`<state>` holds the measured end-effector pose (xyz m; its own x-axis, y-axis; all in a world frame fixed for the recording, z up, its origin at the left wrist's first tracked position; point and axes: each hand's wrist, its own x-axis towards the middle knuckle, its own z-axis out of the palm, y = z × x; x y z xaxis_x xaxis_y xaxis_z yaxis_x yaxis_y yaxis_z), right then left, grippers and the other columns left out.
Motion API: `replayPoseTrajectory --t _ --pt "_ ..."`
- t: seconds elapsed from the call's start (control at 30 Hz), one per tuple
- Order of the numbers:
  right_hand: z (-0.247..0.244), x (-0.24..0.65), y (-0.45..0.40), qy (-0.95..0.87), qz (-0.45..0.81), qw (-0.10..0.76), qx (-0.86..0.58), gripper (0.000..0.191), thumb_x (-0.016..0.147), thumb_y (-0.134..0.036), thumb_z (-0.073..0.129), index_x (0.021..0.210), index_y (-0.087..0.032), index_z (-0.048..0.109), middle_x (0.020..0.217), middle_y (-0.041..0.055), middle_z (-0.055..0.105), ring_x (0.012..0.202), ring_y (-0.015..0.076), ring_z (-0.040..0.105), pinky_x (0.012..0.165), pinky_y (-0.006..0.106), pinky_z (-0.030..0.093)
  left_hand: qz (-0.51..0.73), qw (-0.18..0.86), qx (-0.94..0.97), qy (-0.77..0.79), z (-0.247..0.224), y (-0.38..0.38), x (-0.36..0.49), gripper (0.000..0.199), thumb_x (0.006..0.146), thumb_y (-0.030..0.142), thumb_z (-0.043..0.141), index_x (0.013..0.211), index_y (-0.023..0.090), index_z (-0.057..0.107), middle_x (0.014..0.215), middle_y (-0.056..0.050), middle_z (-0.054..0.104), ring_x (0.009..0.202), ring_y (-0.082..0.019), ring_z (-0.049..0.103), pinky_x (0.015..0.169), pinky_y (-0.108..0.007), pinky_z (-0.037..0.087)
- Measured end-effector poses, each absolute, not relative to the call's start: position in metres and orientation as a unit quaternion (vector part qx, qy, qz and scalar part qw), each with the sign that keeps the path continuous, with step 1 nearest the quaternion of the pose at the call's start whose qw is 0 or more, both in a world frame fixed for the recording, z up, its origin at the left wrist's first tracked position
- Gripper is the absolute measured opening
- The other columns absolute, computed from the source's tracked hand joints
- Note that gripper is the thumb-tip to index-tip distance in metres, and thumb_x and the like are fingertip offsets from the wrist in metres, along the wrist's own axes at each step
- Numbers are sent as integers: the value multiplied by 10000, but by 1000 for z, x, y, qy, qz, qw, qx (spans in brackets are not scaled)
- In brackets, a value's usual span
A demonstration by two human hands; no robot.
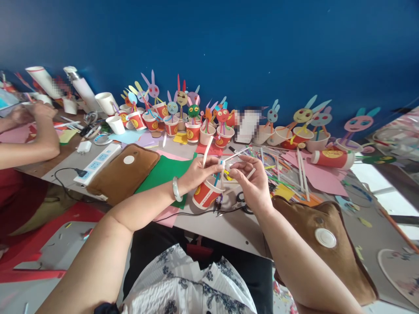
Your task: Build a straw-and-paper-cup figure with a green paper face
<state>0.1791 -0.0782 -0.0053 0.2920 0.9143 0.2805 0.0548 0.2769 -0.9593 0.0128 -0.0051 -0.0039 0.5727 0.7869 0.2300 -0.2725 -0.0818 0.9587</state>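
Observation:
A red and white paper cup [207, 194] stands near the table's front edge, with a blue strip [217, 179] rising out of it. Above the cup, my left hand [199, 172] pinches a small blue and white piece at its fingertips, and a white strip [207, 151] sticks up between thumb and fingers. Close on the right, my right hand [250, 179] has its fingers bent round thin white strips and a bit of clear film [233, 162]. The fingertips of both hands nearly meet. Black scissors [241, 198] lie beside the cup, partly behind my right hand.
Cups with paper rabbit figures [194, 131] line the blue wall. Brown cushions [126, 174] lie left and right. A power strip [98, 164], green paper [165, 174] and scattered coloured strips cover parts of the table. A cable crosses the front. Another person's arms are at far left.

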Motion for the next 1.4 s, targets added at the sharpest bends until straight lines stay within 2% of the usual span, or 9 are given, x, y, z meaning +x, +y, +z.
replayPoseTrajectory --t 0.17,0.3,0.47,0.57,0.67,0.87,1.03,1.2,1.4 --pt "-13 186 -70 -410 404 650 -497 590 745 -491 827 1185 -264 506 1035 31 718 889 187 728 800 349 595 469 663 546 205 -6 0 15 356 781 481 803 839 162 656 752 6 666 699 -102 627 725 -261 526" --pt "-17 187 -67 -421 438 596 -525 551 735 -521 824 1143 -225 601 1051 63 739 897 203 725 814 375 587 501 662 518 207 -11 5 17 376 775 493 808 872 165 652 772 7 669 727 -105 629 738 -266 520" --pt "-18 185 -69 -521 414 499 -555 520 751 -514 815 1142 -200 680 989 65 756 764 164 681 690 320 553 490 647 537 230 -15 7 16 396 773 511 801 890 157 666 826 -7 677 787 -120 629 771 -275 501" --pt "-19 185 -69 -559 406 476 -545 370 783 -514 779 932 -181 723 797 24 724 637 128 603 584 272 493 451 659 561 217 -14 6 16 404 816 548 747 871 153 679 830 -23 681 801 -139 634 803 -303 494" --pt "-20 187 -66 -558 390 493 -542 334 784 -510 767 788 -185 691 658 -16 653 568 111 545 549 256 456 425 686 554 206 -15 7 16 432 845 588 698 872 157 693 836 -39 694 801 -155 638 803 -315 504" --pt "-19 196 -62 -511 319 553 -575 272 789 -449 756 797 -189 675 650 -17 640 563 118 551 572 266 463 435 674 545 243 -24 19 18 476 812 603 712 950 148 736 951 -76 741 926 -193 671 890 -329 516" --pt "-16 198 -63 -493 273 574 -595 192 788 -371 729 778 -190 665 647 -17 632 572 123 544 571 267 449 439 629 594 241 -28 22 18 448 846 600 670 799 155 682 802 -21 674 798 -137 616 806 -286 500" --pt "-15 197 -63 -489 256 582 -597 143 766 -306 725 741 -192 643 683 -15 642 581 115 541 586 263 450 432 609 613 258 -25 22 16 474 797 609 719 719 152 620 684 13 590 702 -115 561 716 -272 473" --pt "-21 200 -60 -498 237 596 -583 198 782 -372 758 771 -205 652 776 21 701 668 155 609 664 309 503 361 697 552 281 -18 19 14 416 764 535 766 733 130 678 708 -23 657 689 -128 589 700 -286 468"
